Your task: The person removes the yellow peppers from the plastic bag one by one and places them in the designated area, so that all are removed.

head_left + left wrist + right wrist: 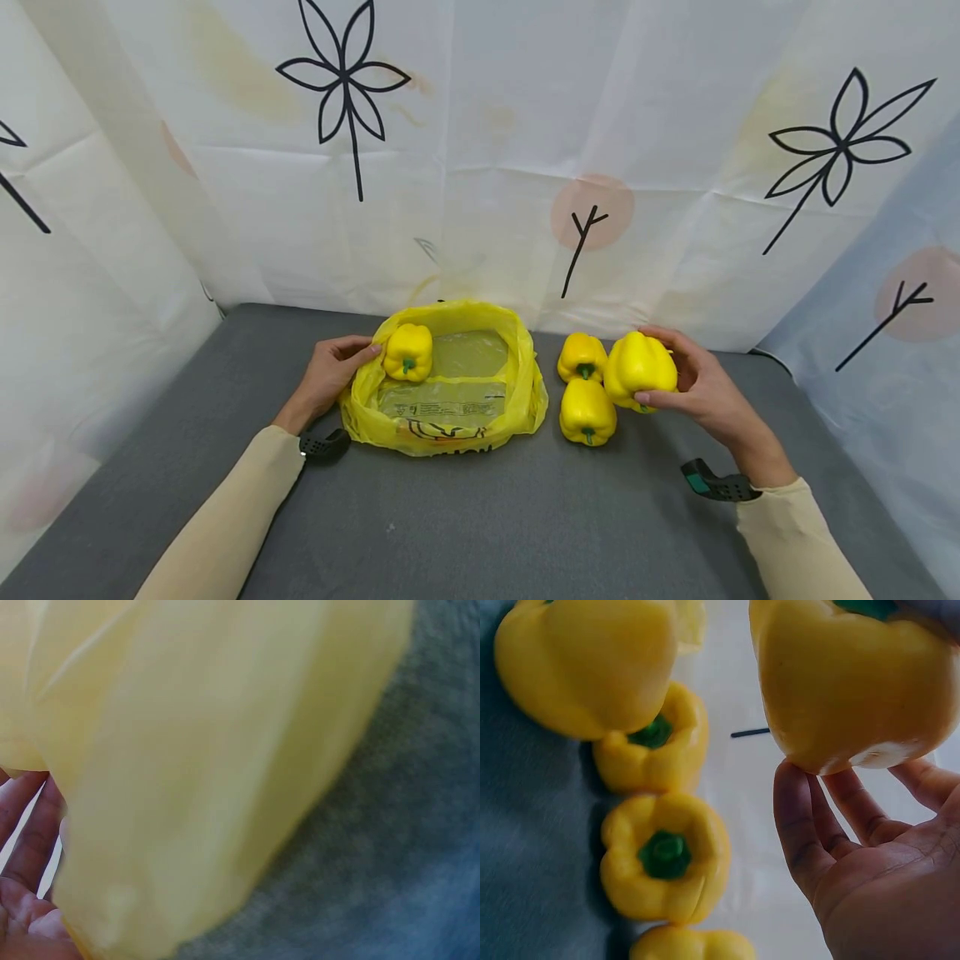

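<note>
A yellow plastic bag (457, 443) lies with its mouth wide and its rim rolled outward. Inside, at its left, sits a yellow bell pepper (408, 354) with a green stem. My left hand (339, 367) grips the bag's left rim; in the left wrist view yellow plastic (187, 765) hides much of that hand. On the right, my right hand (701, 385) holds another bell pepper (639, 368) between thumb and fingers. Just left of it are two more peppers, a rear one (581, 354) and a front one (588, 412).
Several peppers show in the right wrist view, among them a large near one (585, 667) and a stem-forward one (665, 857). The dark grey table (480, 525) ends at a white printed curtain (480, 167) behind the bag.
</note>
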Tool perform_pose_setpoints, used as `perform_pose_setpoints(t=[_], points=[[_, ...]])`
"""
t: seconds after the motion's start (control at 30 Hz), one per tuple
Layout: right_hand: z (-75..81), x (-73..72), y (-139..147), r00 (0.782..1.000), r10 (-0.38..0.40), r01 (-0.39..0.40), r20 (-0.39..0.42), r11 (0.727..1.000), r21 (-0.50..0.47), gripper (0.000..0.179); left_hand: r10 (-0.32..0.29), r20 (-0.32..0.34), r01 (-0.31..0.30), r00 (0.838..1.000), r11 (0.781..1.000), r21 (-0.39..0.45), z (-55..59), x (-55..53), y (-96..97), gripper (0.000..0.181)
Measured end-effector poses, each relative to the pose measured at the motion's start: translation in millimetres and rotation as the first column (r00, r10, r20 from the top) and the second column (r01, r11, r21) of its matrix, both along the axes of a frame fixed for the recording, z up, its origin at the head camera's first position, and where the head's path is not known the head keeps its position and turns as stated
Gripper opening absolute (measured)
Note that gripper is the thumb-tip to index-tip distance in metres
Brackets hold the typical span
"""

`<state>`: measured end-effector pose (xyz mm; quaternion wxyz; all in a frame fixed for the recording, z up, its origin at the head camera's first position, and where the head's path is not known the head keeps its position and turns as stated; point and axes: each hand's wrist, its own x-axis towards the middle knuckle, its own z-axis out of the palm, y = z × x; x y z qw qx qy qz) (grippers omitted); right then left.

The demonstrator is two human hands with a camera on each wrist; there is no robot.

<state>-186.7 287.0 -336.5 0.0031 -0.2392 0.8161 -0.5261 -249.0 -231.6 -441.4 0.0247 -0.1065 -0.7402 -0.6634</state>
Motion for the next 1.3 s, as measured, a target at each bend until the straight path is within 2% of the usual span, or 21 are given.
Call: perform_pose_setpoints(t=[0.4, 0.9, 1.3], points=[[-17.4, 4.9, 19, 0.999, 0.012, -0.011, 0.050, 1.000, -0.020, 0.076, -0.006, 0.001, 0.006, 1.000, 1.000, 0.004, -0.8, -1.2, -0.4, 0.043], [-38.1, 4.0, 39, 0.993, -0.027, 0.024, 0.116, 0.999, 0.032, 0.076, -0.002, 0.001, 0.002, 1.000, 1.000, -0.003, -2.9, -3.0, -1.1, 0.043], [-53.0, 3.1, 42, 0.988, 0.029, -0.031, 0.152, 0.999, 0.009, 0.074, 0.004, 0.003, -0.004, 1.000, 1.000, 0.003, -1.3, -2.1, 0.0, 0.043]])
